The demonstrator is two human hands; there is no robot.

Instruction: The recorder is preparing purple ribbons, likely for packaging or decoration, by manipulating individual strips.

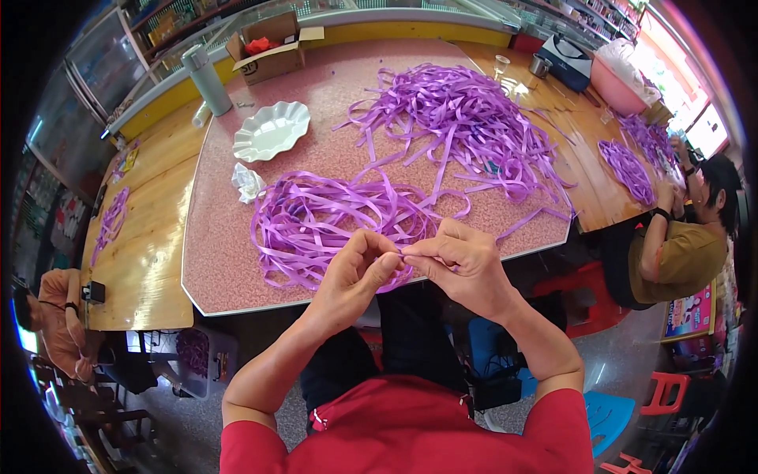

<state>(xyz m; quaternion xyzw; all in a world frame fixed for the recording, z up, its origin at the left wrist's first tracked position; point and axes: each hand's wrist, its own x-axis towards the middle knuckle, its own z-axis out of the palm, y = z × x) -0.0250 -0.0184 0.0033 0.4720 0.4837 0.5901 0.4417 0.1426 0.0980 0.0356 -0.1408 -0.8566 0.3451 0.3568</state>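
Note:
Both of my hands meet at the near edge of the pink speckled table [229,272]. My left hand [355,272] pinches a purple ribbon [401,254] between thumb and fingertips. Right beside it, my right hand [462,261] pinches the same ribbon; the exact spot between the fingertips is small and mostly hidden. Just beyond my left hand lies a looped bundle of purple ribbons [316,213]. Farther back and to the right spreads a larger, tangled heap of purple ribbons [466,118], with strands trailing toward me.
A white scalloped dish [272,130], a crumpled white tissue [248,183], a grey-green flask [207,81] and an open cardboard box [272,63] stand at the back left. A person [683,237] works with ribbons at the right; another person [59,316] sits at the left.

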